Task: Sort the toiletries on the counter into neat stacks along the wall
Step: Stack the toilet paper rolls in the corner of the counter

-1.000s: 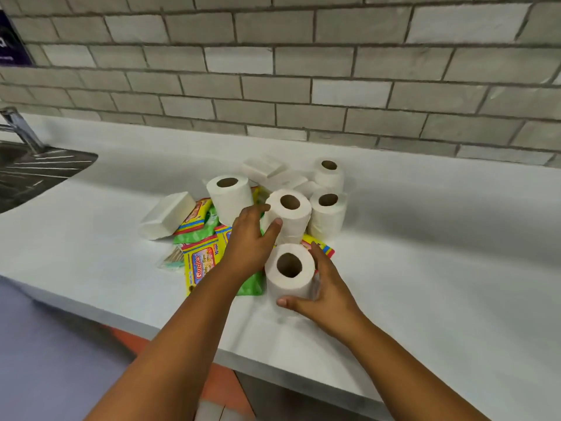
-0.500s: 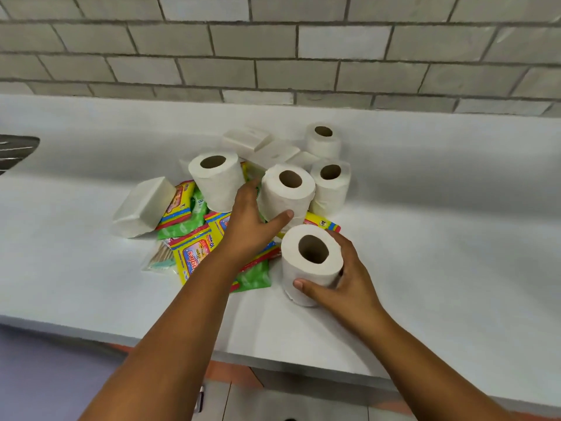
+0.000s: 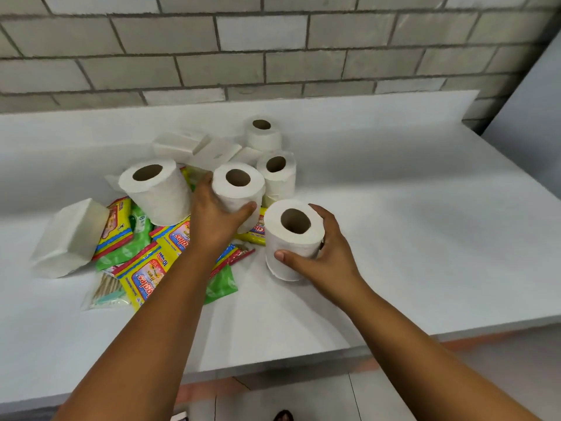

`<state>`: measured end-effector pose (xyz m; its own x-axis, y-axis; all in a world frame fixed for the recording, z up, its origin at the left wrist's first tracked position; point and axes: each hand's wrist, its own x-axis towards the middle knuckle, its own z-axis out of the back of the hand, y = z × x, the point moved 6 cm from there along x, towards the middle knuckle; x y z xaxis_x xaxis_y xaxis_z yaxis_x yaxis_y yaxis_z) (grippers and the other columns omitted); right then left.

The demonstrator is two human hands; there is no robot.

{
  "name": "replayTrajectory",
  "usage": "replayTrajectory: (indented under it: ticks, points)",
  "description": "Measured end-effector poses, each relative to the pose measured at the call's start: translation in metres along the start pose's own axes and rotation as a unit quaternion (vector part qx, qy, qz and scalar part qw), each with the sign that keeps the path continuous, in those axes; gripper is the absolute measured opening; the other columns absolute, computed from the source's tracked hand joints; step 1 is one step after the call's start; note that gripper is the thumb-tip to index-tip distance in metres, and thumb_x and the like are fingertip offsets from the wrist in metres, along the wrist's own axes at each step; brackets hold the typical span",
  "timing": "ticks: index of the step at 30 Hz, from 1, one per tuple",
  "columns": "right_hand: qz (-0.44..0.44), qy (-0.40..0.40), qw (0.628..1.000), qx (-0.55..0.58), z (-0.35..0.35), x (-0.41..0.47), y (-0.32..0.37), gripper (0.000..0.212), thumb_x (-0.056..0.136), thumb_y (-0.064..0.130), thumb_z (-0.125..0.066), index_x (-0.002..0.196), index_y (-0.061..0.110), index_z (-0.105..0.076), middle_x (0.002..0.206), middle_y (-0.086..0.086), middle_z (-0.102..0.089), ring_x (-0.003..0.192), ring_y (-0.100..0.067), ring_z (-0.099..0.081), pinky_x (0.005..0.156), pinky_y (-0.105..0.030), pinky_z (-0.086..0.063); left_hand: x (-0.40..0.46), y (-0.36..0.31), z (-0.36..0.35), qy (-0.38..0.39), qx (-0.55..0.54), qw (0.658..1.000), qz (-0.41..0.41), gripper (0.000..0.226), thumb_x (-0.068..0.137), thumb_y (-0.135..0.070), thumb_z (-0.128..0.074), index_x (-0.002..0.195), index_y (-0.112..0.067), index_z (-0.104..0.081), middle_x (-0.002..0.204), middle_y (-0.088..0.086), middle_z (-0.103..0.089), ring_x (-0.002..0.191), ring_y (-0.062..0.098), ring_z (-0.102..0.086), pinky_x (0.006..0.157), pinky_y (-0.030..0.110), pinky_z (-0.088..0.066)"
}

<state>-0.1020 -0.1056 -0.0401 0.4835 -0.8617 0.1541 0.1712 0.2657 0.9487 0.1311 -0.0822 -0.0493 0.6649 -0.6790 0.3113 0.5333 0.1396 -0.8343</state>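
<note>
White counter [image 3: 409, 238] fills mid-frame below a grey brick wall [image 3: 273, 50]. Toiletries lie heaped centre-left: five toilet rolls, white tissue packs [image 3: 68, 235], coloured wipe sachets [image 3: 142, 276]. Left hand [image 3: 212, 220] grasps the centre roll [image 3: 238, 192], thumb and fingers curled around it. Right hand [image 3: 321, 256] grips the nearest roll [image 3: 293, 238], just right of the heap.

Toiletries heaped on the counter, two rolls in our hands

We see five white toilet rolls standing on end: our left hand [image 3: 212, 220] grips the middle roll [image 3: 238, 192], our right hand [image 3: 324, 256] the nearest roll [image 3: 291, 238]. Others stand left [image 3: 154, 189], behind [image 3: 277, 174] and by the wall [image 3: 262, 133]. White tissue packs [image 3: 69, 235] and yellow and green wipes packets [image 3: 142, 275] lie jumbled among them.
</note>
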Motion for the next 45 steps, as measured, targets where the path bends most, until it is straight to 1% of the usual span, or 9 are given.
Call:
replayTrajectory:
  ticks: [7,13,19,22,26,29,37,43,45]
  points:
    - [-0.002,-0.031,0.999,0.005,0.019,0.006,0.001,0.076,0.067,0.030,-0.087,0.125,0.045,-0.041,0.120,0.031,-0.052,0.113,0.010,-0.051,0.088,-0.008,-0.045,-0.009,-0.013,0.007,-0.025,-0.056,0.998,-0.010,0.089,0.060,-0.037,-0.087,0.134,-0.019,-0.041,0.131,-0.002,-0.054,0.120,0.015,-0.053,0.101,0.043,-0.047]
    - [-0.022,-0.079,0.997,0.012,0.048,0.014,-0.010,0.079,0.065,0.031,-0.088,0.128,0.043,-0.042,0.120,0.032,-0.052,0.110,0.012,-0.051,0.091,-0.017,-0.048,-0.023,-0.046,-0.006,0.023,-0.113,0.992,-0.044,0.089,0.059,-0.039,-0.085,0.135,-0.030,-0.039,0.136,-0.009,-0.050,0.126,0.013,-0.049,0.103,0.044,-0.046]
    - [-0.041,-0.133,0.990,0.029,0.091,0.024,-0.026,0.079,0.065,0.029,-0.089,0.129,0.041,-0.044,0.120,0.030,-0.055,0.111,0.006,-0.054,0.096,-0.030,-0.050,-0.024,-0.077,-0.046,0.071,-0.119,0.988,-0.063,0.082,0.064,-0.026,-0.088,0.129,-0.036,-0.039,0.129,-0.017,-0.050,0.117,-0.004,-0.049,0.097,0.019,-0.042]
    - [-0.043,-0.160,0.986,0.035,0.119,0.032,-0.032,0.079,0.065,0.028,-0.089,0.129,0.041,-0.044,0.120,0.028,-0.056,0.113,0.003,-0.054,0.097,-0.034,-0.051,-0.021,-0.095,-0.069,0.086,-0.119,0.986,-0.081,0.082,0.064,-0.027,-0.088,0.129,-0.038,-0.039,0.128,-0.018,-0.050,0.118,-0.001,-0.049,0.096,0.018,-0.041]
    - [-0.047,-0.185,0.981,0.035,0.159,0.045,-0.045,0.080,0.064,0.028,-0.089,0.128,0.043,-0.043,0.120,0.028,-0.056,0.113,0.002,-0.055,0.097,-0.034,-0.051,-0.018,-0.123,-0.110,0.117,-0.124,0.981,-0.092,0.086,0.063,-0.029,-0.088,0.132,-0.037,-0.037,0.127,-0.026,-0.047,0.118,-0.006,-0.047,0.095,0.014,-0.040]
    - [-0.046,-0.192,0.980,0.035,0.195,0.060,-0.058,0.079,0.064,0.029,-0.089,0.127,0.044,-0.043,0.120,0.029,-0.056,0.113,0.003,-0.055,0.097,-0.034,-0.051,-0.016,-0.141,-0.150,0.136,-0.125,0.978,-0.092,0.090,0.063,-0.030,-0.089,0.136,-0.032,-0.036,0.134,-0.018,-0.046,0.124,0.002,-0.047,0.102,0.026,-0.043]
    - [-0.036,-0.173,0.984,0.012,0.305,0.120,-0.102,0.083,0.062,0.033,-0.090,0.129,0.042,-0.042,0.124,0.024,-0.055,0.115,-0.001,-0.054,0.098,-0.035,-0.050,-0.003,-0.183,-0.269,0.127,-0.129,0.982,-0.050,0.099,0.062,-0.039,-0.088,0.142,-0.034,-0.031,0.141,-0.017,-0.042,0.130,0.009,-0.043,0.108,0.037,-0.042]
    - [-0.031,-0.155,0.987,0.006,0.388,0.180,-0.138,0.077,0.063,0.028,-0.090,0.117,0.055,-0.041,0.121,0.027,-0.055,0.112,0.003,-0.054,0.094,-0.024,-0.049,0.026,-0.221,-0.360,0.116,-0.147,0.982,-0.026,0.082,0.063,-0.032,-0.089,0.120,-0.055,-0.035,0.114,-0.047,-0.045,0.109,-0.017,-0.048,0.093,0.017,-0.043]
    - [-0.031,-0.155,0.987,-0.007,0.412,0.206,-0.149,0.077,0.063,0.030,-0.089,0.115,0.056,-0.039,0.123,0.025,-0.053,0.114,-0.001,-0.054,0.095,-0.026,-0.048,0.040,-0.230,-0.390,0.114,-0.156,0.981,-0.014,0.082,0.063,-0.031,-0.089,0.120,-0.053,-0.034,0.113,-0.041,-0.048,0.109,-0.009,-0.051,0.093,0.021,-0.045]
